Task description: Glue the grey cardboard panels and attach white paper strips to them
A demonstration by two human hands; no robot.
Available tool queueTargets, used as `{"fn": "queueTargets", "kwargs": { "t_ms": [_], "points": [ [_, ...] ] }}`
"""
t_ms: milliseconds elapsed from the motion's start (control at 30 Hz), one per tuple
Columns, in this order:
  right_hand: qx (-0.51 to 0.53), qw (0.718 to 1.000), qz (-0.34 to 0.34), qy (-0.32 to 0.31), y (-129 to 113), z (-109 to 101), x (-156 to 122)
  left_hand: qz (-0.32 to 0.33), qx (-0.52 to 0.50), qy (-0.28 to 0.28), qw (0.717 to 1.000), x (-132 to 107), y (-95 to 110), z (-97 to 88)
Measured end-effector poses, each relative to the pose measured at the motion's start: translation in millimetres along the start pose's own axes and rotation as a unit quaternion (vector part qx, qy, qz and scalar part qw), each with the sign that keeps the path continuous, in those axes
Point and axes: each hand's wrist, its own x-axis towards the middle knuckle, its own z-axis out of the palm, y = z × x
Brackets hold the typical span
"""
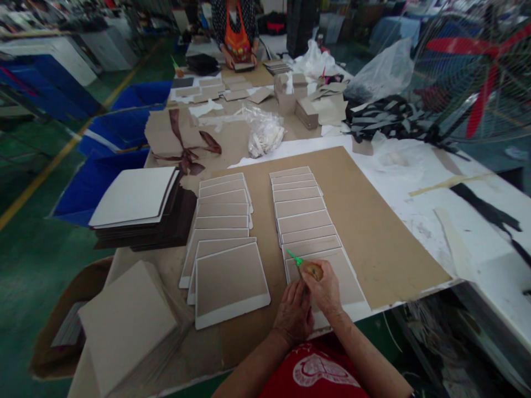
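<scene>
My right hand (326, 287) is closed around a small glue bottle (310, 269) with a green nozzle (294, 257), the tip resting on the nearest card (344, 282) of the right-hand row. My left hand (294, 315) lies flat just beside it, fingers pressing the same card down, holding nothing.

The card looks like thin grey board with a pale border: light, stiff enough to keep flat, though I judge it would crease if bent hard. I would take it by an edge or corner, since the face may carry wet glue. The bottle seems light and squeezable; I would hold it round the belly.

Counting the two fanned rows on the brown sheet (373, 221): the right row (298, 207) shows about nine cards, the left row (222, 221) about eight, though the overlaps make me unsure. To the left sits one dark stack (145, 226) with a white board on top, and one pale stack (124, 326) nearer me. Ribbon-tied boards (170, 135), a clear bag (263, 132) and black strips (385, 116) lie further up the table. One other person (237, 33) works at the far end.
</scene>
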Motion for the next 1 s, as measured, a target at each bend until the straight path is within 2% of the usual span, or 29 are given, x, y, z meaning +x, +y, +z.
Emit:
{"fn": "queueTargets", "kwargs": {
  "t_ms": [200,267,400,500,600,833,1000],
  "points": [
    [0.149,0.983,0.103,-0.011,-5,7,-8,-0.004,-0.002,-0.011,1.000,1,1,-2.0],
    [0.173,0.978,0.117,0.007,-3,-1,-3,-0.001,0.004,-0.009,1.000,0,0,-0.9],
    [0.193,0.968,0.121,0.102,13,-33,27,0.010,0.020,0.019,1.000,-2,0,1.0],
    [0.167,0.967,0.111,0.159,26,-57,56,0.014,0.028,0.031,0.999,-3,-1,1.8],
    [0.110,0.971,0.097,0.191,34,-72,75,0.017,0.032,0.031,0.999,-3,-2,2.6],
    [-0.005,0.976,0.064,0.207,42,-79,78,0.015,0.038,0.040,0.998,-4,-2,3.8],
    [-0.058,0.983,0.030,0.170,37,-77,79,0.017,0.037,0.034,0.999,-4,-2,3.8]
  ]
}}
